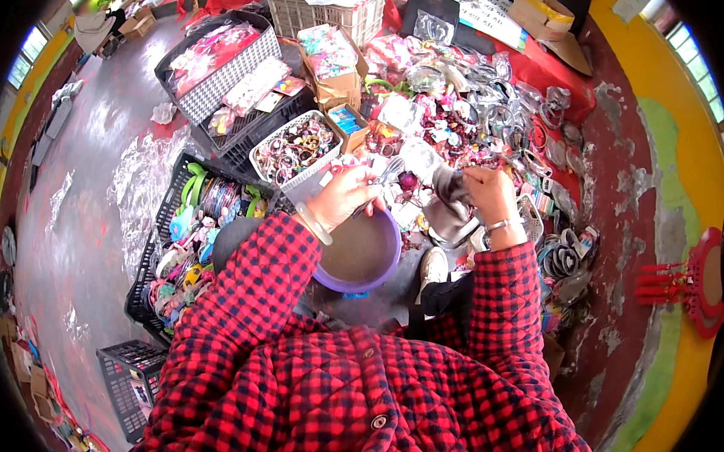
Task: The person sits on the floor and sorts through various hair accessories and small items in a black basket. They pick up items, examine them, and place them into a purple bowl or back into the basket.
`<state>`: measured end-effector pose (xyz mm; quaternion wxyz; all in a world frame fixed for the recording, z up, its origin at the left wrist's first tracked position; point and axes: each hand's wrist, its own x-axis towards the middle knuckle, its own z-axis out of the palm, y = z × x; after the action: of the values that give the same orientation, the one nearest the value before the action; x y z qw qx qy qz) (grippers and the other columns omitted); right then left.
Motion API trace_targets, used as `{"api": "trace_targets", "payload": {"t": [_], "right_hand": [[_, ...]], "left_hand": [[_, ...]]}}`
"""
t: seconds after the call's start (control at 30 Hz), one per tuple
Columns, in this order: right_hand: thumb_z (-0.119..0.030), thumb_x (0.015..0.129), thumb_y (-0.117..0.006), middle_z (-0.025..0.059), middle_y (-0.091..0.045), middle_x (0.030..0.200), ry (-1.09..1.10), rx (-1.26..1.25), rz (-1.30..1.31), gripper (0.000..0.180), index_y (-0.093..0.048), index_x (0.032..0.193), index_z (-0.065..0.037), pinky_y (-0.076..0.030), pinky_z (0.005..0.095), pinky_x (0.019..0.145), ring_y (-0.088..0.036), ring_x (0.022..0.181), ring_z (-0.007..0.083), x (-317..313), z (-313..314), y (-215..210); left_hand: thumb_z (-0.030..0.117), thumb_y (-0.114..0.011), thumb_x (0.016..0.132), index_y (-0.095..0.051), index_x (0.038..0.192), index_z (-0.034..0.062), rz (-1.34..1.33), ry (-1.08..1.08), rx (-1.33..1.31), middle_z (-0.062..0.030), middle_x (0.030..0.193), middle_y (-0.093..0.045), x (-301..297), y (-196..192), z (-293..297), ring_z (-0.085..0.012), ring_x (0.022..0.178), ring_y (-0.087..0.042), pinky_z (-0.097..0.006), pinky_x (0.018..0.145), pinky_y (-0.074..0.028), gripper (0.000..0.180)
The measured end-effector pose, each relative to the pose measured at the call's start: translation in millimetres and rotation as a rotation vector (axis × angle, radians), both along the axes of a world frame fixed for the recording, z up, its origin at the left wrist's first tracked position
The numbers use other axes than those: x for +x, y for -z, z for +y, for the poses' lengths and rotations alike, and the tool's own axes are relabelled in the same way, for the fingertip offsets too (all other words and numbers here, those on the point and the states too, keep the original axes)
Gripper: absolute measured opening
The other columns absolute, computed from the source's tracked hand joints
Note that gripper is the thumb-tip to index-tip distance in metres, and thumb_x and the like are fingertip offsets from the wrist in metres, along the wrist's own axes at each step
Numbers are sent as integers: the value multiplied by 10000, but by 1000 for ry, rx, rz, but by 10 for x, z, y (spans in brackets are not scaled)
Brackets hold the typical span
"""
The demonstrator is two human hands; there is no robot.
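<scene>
Trinket heap (457, 133) apparently crowds hands.

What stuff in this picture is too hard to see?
Head view only:
- What the left hand pinches: a thin shiny thing, too small and blurred to name.
- The grey piece under the right hand: partly covered by the fingers.
- The purple bowl: its near side is hidden by the red checked sleeve.
- The pile of trinkets: too small to sort.
</scene>
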<state>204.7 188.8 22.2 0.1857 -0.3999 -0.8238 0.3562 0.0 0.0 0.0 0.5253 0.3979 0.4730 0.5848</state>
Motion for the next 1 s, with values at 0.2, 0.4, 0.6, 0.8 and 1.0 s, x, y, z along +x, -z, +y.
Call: {"api": "trace_targets", "payload": {"t": [0.2, 0.4, 0.6, 0.8, 1.0], "right_hand": [[-142, 735, -512, 157, -630, 819, -127, 188, -250, 202, -676, 843, -91, -473, 330, 723, -609, 791, 302, -55, 17, -21], [-4, 672, -516, 108, -623, 775, -175, -85, 62, 251, -665, 872, -34, -461, 289, 714, -601, 757, 227, -60, -58, -92], [-20, 662, -529, 122, -599, 768, -231, 75, -73, 225, -683, 818, -68, -470, 331, 668, -591, 711, 270, -55, -157, -211], [-43, 678, -539, 143, -584, 774, -158, 441, -136, 161, -674, 755, -86, -464, 380, 654, -582, 730, 304, -26, -151, -109], [-126, 702, -520, 141, -625, 824, -90, 345, -374, 193, -668, 819, -82, -469, 364, 714, -603, 785, 299, -40, -160, -160]], "left_hand": [[190, -508, 865, -486, 990, -18, 62, 38, -14, -84, 768, -593, -123, 106, 43, -99, 644, -538, -208, 587, -431, 243], [179, -508, 864, -484, 1001, -16, 28, 59, -22, -85, 759, -600, -63, 155, 33, -95, 626, -537, -204, 584, -429, 240], [167, -511, 863, -481, 1005, -13, 54, 44, -37, -83, 755, -597, -19, 119, 6, -99, 635, -542, -204, 581, -429, 231], [147, -500, 866, -477, 1005, -12, 60, 51, -35, -87, 752, -596, 1, 198, -12, -102, 625, -542, -206, 577, -430, 212], [137, -499, 865, -477, 1005, -17, 86, 35, -42, -90, 760, -595, -15, 219, 16, -105, 631, -545, -205, 569, -431, 210]]}}
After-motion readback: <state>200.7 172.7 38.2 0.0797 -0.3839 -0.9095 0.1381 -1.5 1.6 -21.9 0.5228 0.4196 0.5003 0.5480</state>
